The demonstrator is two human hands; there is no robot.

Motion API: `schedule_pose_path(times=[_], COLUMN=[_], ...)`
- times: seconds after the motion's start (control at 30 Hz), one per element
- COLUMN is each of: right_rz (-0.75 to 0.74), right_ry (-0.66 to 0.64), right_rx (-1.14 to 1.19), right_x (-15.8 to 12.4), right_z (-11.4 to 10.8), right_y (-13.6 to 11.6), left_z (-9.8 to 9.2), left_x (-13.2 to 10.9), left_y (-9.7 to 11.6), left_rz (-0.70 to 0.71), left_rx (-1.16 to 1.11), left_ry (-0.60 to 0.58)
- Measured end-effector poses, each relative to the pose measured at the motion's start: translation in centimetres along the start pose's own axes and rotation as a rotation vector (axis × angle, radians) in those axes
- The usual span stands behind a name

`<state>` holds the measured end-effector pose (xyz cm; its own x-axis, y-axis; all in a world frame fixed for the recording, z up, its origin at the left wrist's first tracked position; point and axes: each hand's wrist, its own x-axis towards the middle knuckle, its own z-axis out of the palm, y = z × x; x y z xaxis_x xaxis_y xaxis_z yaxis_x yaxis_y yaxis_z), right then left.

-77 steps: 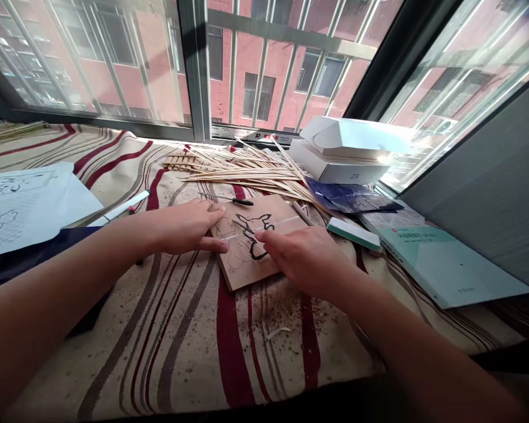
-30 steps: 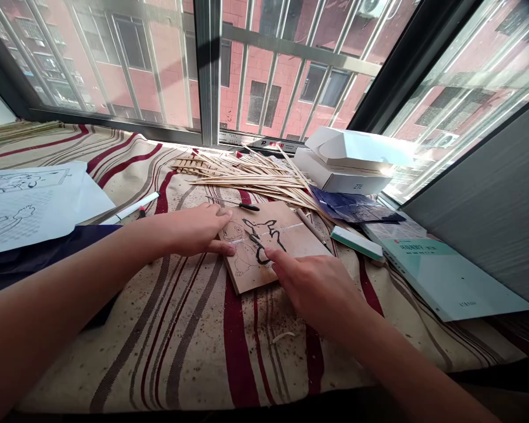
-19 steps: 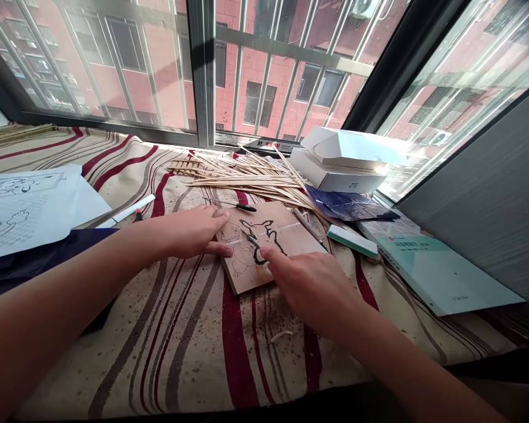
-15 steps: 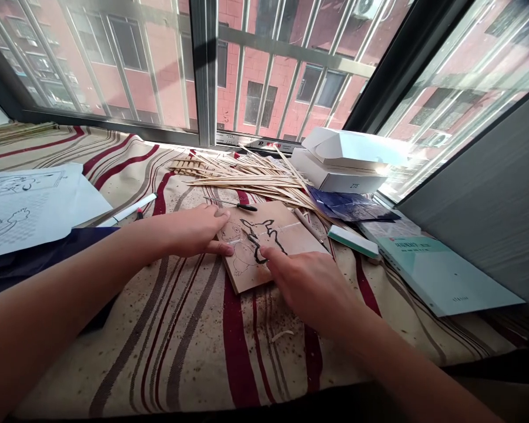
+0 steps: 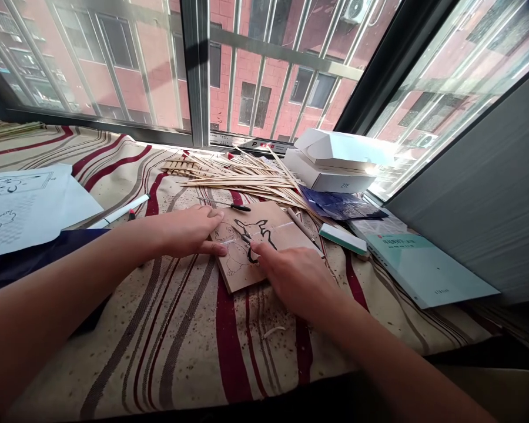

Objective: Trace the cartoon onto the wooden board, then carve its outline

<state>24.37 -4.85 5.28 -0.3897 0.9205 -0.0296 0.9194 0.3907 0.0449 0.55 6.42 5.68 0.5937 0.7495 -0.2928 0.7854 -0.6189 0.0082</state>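
Note:
A brown board point(image 5: 286, 232) lies on a striped cloth point(image 5: 180, 352), with a black outline of a cartoon creature drawn on it. My left hand point(image 5: 189, 231) rests on its left edge, fingers flat and holding nothing. My right hand point(image 5: 291, 282) sits on the board's lower right, its index fingertip touching near the black outline. Whether those fingers pinch anything is hidden. A thin pale strip point(image 5: 282, 225) crosses the board. Just above the board lies a black-handled craft knife point(image 5: 240, 207), close to my left fingertips.
A heap of bamboo skewers point(image 5: 242, 182) lies behind the board. A white ZTE box point(image 5: 330, 170), blue paper point(image 5: 339, 205), a green-and-white block point(image 5: 337, 239) and a teal book point(image 5: 423, 270) are to the right. A printed drawing point(image 5: 22, 205) and a white marker point(image 5: 123, 208) are to the left.
The view has drifted, so everything sits slightly further left. Both hands remain on the board, with my right fingertips slightly lower on it than in the oldest frame.

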Motion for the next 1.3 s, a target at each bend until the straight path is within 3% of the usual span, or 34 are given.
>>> schedule_pose_path(times=[1.3], right_rz=[-0.012], right_ry=[0.014], right_rx=[0.014], right_x=[-0.32], right_z=[0.56], right_y=[0.93], left_z=[-0.38], left_x=[-0.2], left_y=[0.62], left_rz=[-0.037], left_rx=[0.031], left_ry=[-0.068])
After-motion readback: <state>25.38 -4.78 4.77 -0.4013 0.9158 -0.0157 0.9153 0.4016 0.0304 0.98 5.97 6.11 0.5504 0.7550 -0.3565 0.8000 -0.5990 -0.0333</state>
